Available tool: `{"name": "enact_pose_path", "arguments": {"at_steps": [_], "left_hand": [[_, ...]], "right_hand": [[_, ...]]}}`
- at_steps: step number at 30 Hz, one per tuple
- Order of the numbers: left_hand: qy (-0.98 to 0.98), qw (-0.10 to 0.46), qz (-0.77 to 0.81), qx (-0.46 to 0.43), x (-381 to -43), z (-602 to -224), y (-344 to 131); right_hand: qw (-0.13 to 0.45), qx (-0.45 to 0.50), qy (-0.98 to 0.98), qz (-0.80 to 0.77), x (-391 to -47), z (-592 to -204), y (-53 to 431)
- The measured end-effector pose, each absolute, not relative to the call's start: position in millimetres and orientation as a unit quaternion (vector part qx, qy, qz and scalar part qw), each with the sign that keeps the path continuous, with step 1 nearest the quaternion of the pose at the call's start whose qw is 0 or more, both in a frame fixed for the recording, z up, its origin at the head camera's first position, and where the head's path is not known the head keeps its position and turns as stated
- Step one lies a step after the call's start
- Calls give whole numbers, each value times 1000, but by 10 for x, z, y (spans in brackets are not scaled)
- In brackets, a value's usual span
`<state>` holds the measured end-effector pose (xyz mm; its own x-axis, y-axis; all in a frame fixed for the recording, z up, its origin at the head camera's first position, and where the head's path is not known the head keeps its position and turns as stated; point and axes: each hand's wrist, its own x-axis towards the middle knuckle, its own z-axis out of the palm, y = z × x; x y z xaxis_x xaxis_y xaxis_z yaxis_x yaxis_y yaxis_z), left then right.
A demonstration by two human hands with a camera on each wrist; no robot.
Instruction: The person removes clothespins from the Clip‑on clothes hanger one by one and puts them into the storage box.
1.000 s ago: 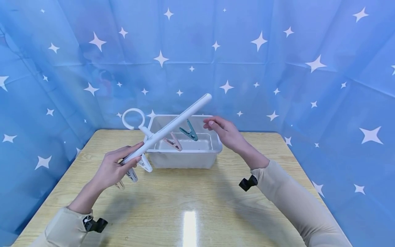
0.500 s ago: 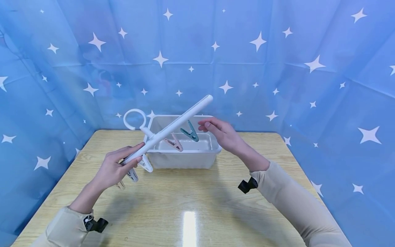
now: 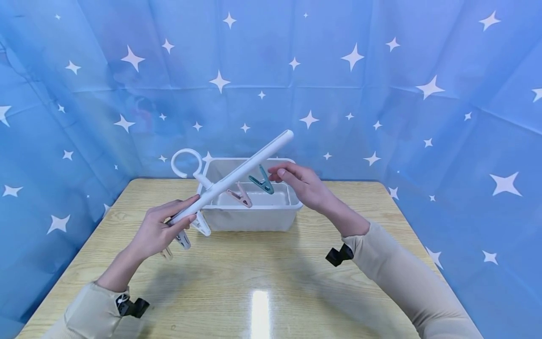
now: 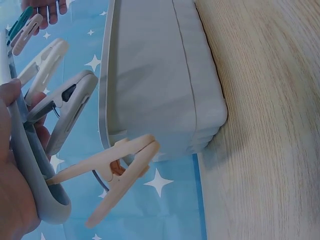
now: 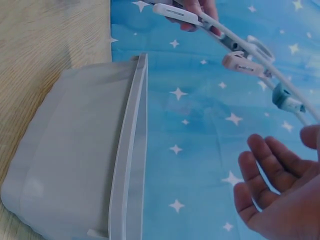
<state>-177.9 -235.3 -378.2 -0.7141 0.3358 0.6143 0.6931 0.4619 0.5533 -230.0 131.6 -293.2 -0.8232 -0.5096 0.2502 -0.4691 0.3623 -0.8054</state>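
My left hand (image 3: 158, 228) grips the lower left end of a white clip hanger (image 3: 230, 179), thumb on one side and fingers on the other. The hanger slants up to the right, its round hook (image 3: 186, 162) at upper left. Clothespins hang along its bar: a green one (image 3: 263, 182), a pink one (image 3: 241, 195), a white one (image 3: 201, 223), a grey one (image 4: 65, 107) and a beige one (image 4: 110, 177). Close to the green clothespin is my right hand (image 3: 302, 183); its fingers are loosely bent and hold nothing, as the right wrist view shows.
A whitish plastic bin (image 3: 250, 219) stands on the wooden table (image 3: 237, 273), below and behind the hanger. A blue curtain with white stars (image 3: 271, 56) surrounds the table's back and sides. Black wrist cameras (image 3: 340, 254) sit on both sleeves.
My right hand has moved left toward the green clothespin. The left hand and the hanger have barely shifted, a touch to the right.
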Motion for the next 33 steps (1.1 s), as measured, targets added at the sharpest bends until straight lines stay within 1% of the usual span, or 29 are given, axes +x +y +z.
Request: {"name": "enact_pose_path", "arguments": {"at_steps": [25, 33], "left_hand": [[-820, 206, -421, -328, -1810, -3748, -2256], [-822, 200, -424, -321, -1803, -3734, -2246]], "right_hand": [[29, -298, 815, -497, -2251, -2905, 1262], [30, -303, 810, -501, -2248, -2903, 1238]]}}
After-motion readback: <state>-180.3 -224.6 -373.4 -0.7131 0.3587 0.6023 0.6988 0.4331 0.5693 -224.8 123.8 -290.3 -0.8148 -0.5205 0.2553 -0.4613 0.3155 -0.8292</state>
